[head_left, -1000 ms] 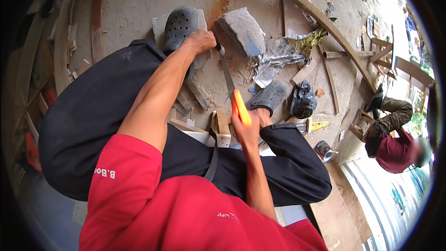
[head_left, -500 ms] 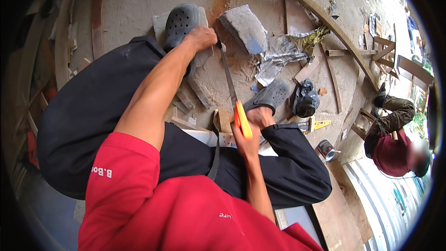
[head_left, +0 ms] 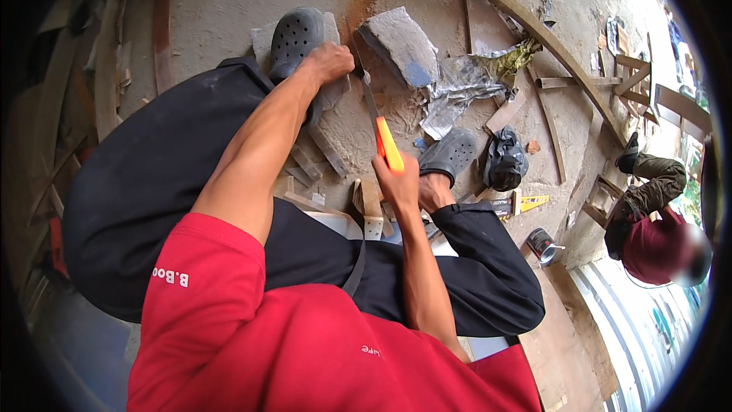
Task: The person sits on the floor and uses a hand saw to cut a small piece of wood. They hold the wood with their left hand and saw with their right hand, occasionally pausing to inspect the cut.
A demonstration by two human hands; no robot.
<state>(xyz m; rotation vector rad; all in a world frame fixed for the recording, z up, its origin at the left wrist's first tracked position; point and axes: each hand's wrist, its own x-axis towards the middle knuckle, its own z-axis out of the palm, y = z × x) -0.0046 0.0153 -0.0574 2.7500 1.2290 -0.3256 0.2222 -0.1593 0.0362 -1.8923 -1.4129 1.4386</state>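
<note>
Could rock the pale concrete block [head_left: 332,29] under the left grey clog [head_left: 296,38] through a shift of weight. Holds the handsaw [head_left: 374,108] between the two clogs, orange handle [head_left: 389,145] wrapped in the right hand [head_left: 398,175], blade pointing away from the body; could buckle that blade through too hard a push. Could scrape the left clog through a sideways swerve. Could nick the left hand [head_left: 332,63], closed just beside the blade, through a sudden skip; cannot tell the contents of that fist. Counts two concrete blocks, one handsaw, two grey clogs, one black plastic bag [head_left: 505,160], one paint can [head_left: 541,246].
</note>
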